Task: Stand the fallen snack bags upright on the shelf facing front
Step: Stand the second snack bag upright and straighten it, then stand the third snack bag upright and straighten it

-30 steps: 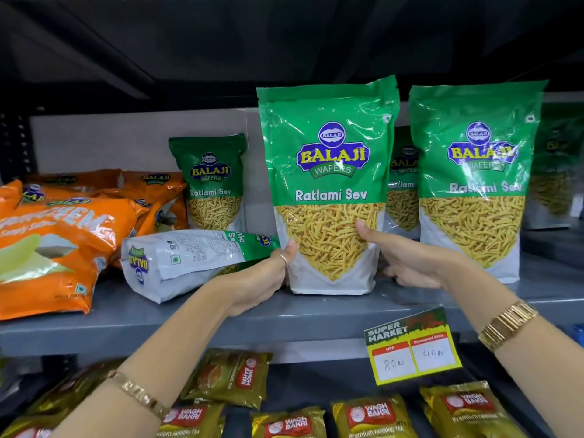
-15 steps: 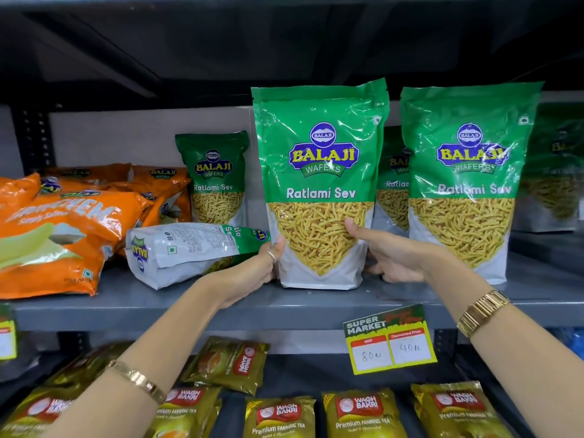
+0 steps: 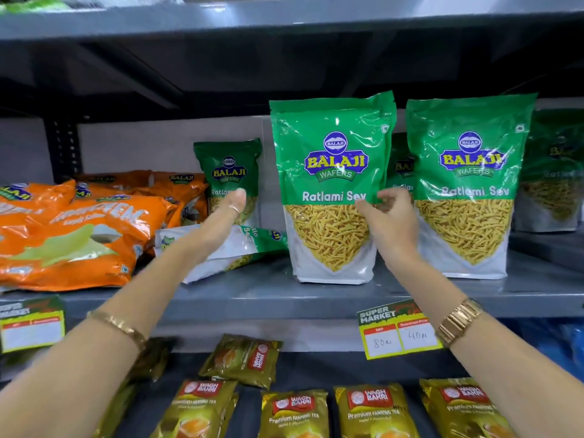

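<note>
A green Ratlami Sev bag (image 3: 331, 184) stands upright, facing front, on the grey shelf (image 3: 284, 298). My right hand (image 3: 390, 222) is loosely open at its right edge, fingers curled, holding nothing. My left hand (image 3: 218, 226) is open and flat, raised above a fallen Ratlami Sev bag (image 3: 252, 245) that lies on its side with its white back showing. Another upright green bag (image 3: 467, 184) stands to the right, and a smaller-looking one (image 3: 227, 172) stands further back.
Orange Balaji bags (image 3: 72, 235) lie flat in a pile on the left of the shelf. More green bags (image 3: 553, 172) stand behind at the right. A price tag (image 3: 398, 333) hangs on the shelf edge. Gold tea packets (image 3: 294, 409) fill the shelf below.
Both hands have let go of the upright green bag. My left hand has moved left and up over the fallen bag; my right hand has risen along the bag's right edge.
</note>
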Tool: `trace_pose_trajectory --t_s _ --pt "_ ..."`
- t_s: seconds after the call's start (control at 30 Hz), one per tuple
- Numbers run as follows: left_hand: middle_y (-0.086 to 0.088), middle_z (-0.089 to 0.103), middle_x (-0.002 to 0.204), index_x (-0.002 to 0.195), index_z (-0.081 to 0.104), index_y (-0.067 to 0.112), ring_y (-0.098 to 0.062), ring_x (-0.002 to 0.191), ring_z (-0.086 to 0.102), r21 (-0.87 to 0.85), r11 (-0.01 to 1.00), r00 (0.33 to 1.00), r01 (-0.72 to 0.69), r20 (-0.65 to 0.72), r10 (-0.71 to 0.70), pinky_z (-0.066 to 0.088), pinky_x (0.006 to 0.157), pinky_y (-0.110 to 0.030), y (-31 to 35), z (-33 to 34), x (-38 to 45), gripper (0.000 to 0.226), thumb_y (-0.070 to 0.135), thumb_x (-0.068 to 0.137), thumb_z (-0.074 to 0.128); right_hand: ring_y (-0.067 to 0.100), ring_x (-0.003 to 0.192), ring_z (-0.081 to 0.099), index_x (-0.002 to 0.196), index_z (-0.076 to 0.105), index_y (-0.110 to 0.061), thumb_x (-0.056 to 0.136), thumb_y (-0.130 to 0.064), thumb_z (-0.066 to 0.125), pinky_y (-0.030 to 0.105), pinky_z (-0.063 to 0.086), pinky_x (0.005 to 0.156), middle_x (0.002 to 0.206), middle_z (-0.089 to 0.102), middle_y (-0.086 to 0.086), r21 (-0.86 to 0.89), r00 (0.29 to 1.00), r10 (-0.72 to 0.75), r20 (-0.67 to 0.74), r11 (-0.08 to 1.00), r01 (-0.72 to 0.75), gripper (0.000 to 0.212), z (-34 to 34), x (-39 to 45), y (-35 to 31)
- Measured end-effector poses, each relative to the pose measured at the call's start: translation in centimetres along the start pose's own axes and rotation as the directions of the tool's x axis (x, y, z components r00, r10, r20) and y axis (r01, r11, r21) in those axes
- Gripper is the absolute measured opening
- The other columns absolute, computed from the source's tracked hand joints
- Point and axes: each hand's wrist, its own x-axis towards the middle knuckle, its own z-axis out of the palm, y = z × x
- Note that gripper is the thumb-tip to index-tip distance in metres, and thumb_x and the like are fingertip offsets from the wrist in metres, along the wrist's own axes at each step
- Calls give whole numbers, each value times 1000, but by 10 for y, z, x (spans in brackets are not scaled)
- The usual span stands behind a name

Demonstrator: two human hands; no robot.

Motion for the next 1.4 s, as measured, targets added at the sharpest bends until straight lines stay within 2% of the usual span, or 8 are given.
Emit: trace_pose_trajectory --t_s 0.17,0.3,0.43,0.53,0.63,1.1,1.2,1.4 --pt "-7 34 150 142 33 11 -21 132 36 296 955 999 -12 -38 25 27 101 -29 -5 -49 9 59 47 96 31 27 120 44 105 51 -4 70 -13 66 33 31 100 124 51 16 -212 855 -442 -271 894 395 39 47 -35 -29" --pt "-16 45 142 132 45 1 -31 127 45 385 909 979 160 -179 -97 37 92 -33 -35 -80 20 59 46 95 37 18 98 49 96 56 -4 71 -9 64 27 37 90 102 58 10 -123 782 -620 -61 783 610 26 97 -72 -35" --pt "-17 45 141 134 43 3 -36 126 44 103 917 917 385 -151 -368 40 95 -41 -64 -92 28 62 46 89 50 19 93 54 113 50 -10 80 -31 65 29 46 86 97 51 -1 -33 958 2 287 999 8 42 146 -95 -20" --pt "-14 45 142 135 42 10 -35 127 45 -36 878 878 478 -14 -478 44 98 -50 -78 -99 31 71 51 80 61 26 100 58 124 37 -4 79 -42 65 38 54 87 108 49 5 26 773 475 420 845 -534 65 171 -95 -11" --pt "-16 58 128 124 52 8 -33 116 56 -21 882 882 471 40 -470 49 94 -50 -83 -105 36 62 49 79 63 28 103 58 129 40 -5 81 -42 65 30 53 76 123 51 10 122 653 536 534 716 -687 65 182 -88 -10" --pt "-2 74 72 91 65 12 -21 64 67 -98 931 922 352 210 -327 53 83 -24 -90 -105 19 27 35 77 69 19 78 63 110 59 -4 80 3 64 27 55 67 95 67 7 366 842 336 422 786 -497 31 181 -86 1" --pt "1 70 91 103 63 11 -11 74 61 -112 957 953 269 174 -248 47 57 -4 -91 -91 14 26 21 80 70 18 76 60 101 58 -7 78 16 54 25 52 68 82 64 3 320 866 271 421 849 -421 32 177 -72 -1" --pt "-9 63 125 118 56 6 -21 109 59 -126 967 975 222 20 -221 46 96 -30 -103 -57 22 65 14 61 85 26 91 60 111 52 -8 78 23 39 40 52 83 101 62 11 137 861 260 437 927 -349 48 177 -49 -1"
